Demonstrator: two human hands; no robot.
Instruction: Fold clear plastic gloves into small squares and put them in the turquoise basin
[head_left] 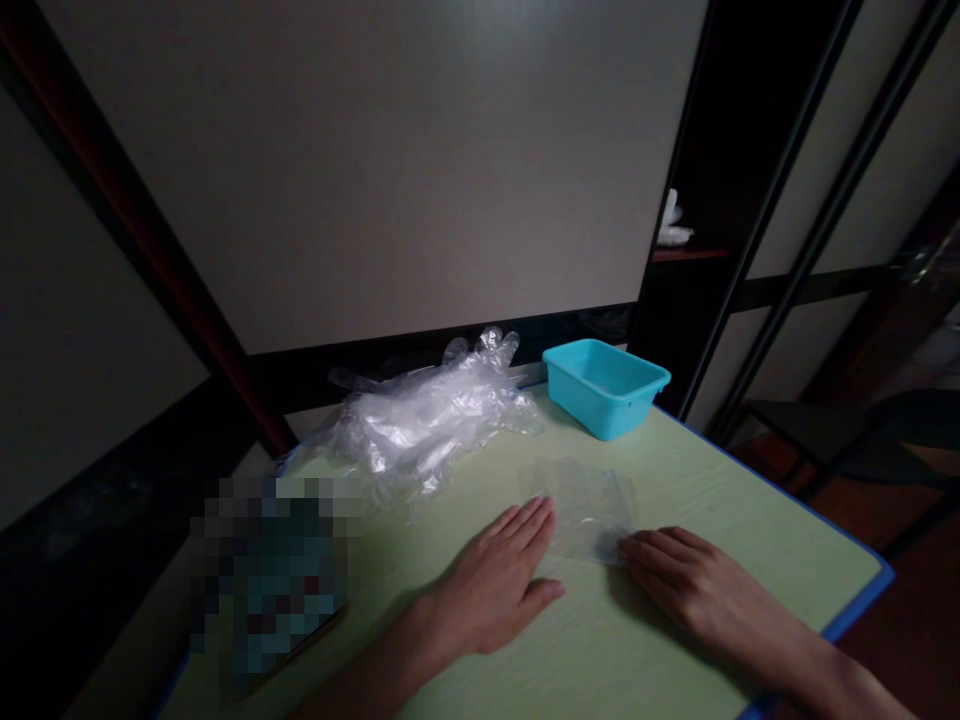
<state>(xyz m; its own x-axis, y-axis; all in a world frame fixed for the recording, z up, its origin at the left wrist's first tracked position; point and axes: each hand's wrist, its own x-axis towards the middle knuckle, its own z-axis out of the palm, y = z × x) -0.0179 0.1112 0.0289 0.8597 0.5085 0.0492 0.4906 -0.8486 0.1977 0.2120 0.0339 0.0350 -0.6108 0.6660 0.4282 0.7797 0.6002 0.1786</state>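
A thin clear plastic sheet or bag (pixel 585 500) lies flat on the pale green table (pixel 765 530). My left hand (pixel 506 580) rests at its left edge, palm down, the thumb apart from the fingers. At the sheet's lower right corner is my right hand (pixel 686 575), its fingers pressed together with the tips on the plastic; whether they pinch it is hidden. Beyond my left hand, a crumpled heap of clear plastic (pixel 427 415) lies at the back left. A turquoise basin (pixel 604 400) stands at the back right and looks empty inside.
A pixelated object (pixel 289 590) is at the table's left edge. Pale panels (pixel 420 180) rise behind the table, with a dark open shelf (pixel 690 254) holding white items. To the right stands a dark chair (pixel 810 435).
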